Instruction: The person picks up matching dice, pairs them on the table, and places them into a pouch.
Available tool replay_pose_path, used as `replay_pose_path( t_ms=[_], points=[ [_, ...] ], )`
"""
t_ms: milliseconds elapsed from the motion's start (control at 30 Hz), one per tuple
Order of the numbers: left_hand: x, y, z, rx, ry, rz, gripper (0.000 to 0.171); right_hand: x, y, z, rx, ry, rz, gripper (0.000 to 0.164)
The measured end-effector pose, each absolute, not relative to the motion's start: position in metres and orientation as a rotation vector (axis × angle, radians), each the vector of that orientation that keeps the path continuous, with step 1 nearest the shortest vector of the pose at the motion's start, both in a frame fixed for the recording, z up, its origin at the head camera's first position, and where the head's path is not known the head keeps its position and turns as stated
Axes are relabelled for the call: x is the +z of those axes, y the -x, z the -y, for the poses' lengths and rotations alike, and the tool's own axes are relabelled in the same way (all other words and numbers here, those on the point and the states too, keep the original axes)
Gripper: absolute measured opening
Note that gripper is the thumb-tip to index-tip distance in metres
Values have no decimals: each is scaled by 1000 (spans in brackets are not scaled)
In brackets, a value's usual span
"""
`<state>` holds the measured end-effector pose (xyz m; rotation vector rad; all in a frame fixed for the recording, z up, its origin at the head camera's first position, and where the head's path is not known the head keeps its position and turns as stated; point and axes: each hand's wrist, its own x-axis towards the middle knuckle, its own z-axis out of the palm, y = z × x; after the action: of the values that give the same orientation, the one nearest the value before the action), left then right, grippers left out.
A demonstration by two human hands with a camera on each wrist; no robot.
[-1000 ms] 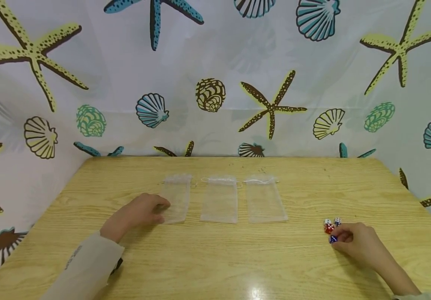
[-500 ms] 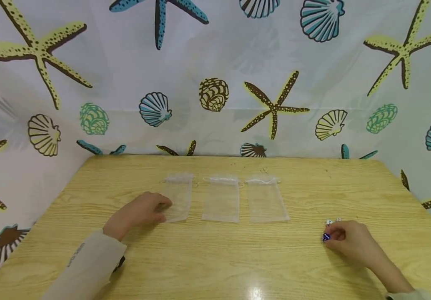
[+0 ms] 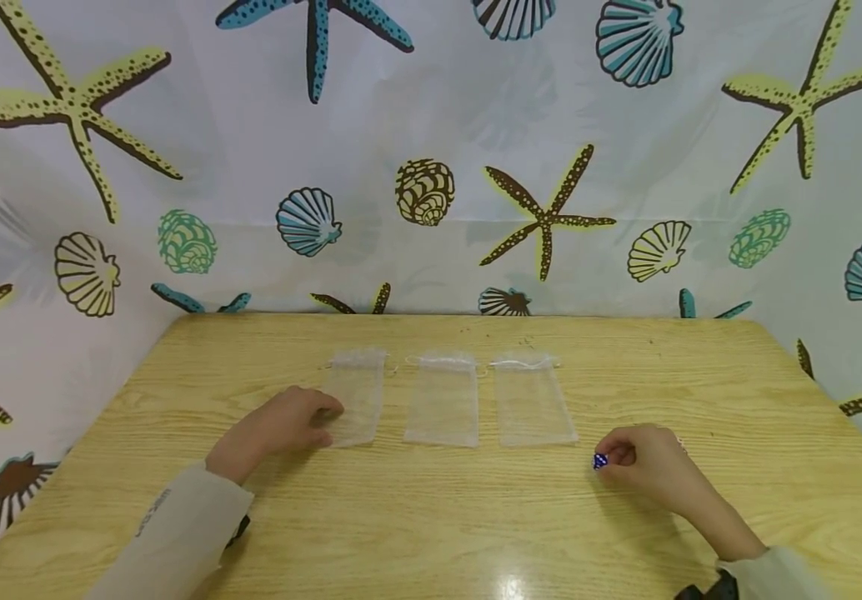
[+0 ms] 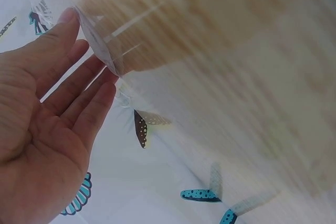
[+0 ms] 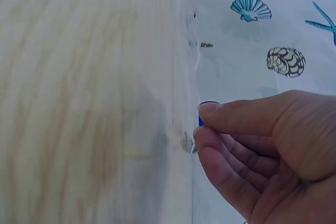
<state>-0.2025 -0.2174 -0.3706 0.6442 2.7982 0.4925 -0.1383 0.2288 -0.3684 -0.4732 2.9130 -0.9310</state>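
Observation:
Three sheer white drawstring bags lie flat in a row on the wooden table (image 3: 431, 533): left bag (image 3: 357, 396), middle bag (image 3: 442, 400), right bag (image 3: 530, 402). My left hand (image 3: 309, 421) rests on the table with straight fingers touching the left bag's near corner. The left wrist view shows that open palm (image 4: 79, 72) against the bag's edge (image 4: 131, 30). My right hand (image 3: 611, 458) pinches a small blue die (image 3: 599, 461) just off the right bag's near right corner. In the right wrist view the blue die (image 5: 201, 120) peeks out between thumb and fingertips.
A curtain (image 3: 431, 125) printed with shells and starfish walls in the table at the back and both sides. The other dice lie behind my right hand, mostly hidden.
My right hand has picked the blue die out of the small cluster of dice and carried it left, towards the right bag. My left hand has stayed on the left bag.

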Motion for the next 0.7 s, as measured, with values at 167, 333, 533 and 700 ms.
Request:
replay_pose_path(
  t_ms=[167, 333, 533, 700],
  points=[
    [-373, 202, 219, 502, -638, -2802, 40, -368, 142, -208, -969, 531, -2876, 11],
    [-376, 202, 219, 512, -650, -2806, 39, -369, 145, -189, -970, 618, -2848, 10],
    [-376, 203, 219, 510, -654, -2808, 39, -371, 145, -168, -995, 701, -2791, 10],
    [-374, 203, 218, 502, -661, -2816, 39, -373, 143, -153, -1013, 742, -2750, 9]
  ],
)
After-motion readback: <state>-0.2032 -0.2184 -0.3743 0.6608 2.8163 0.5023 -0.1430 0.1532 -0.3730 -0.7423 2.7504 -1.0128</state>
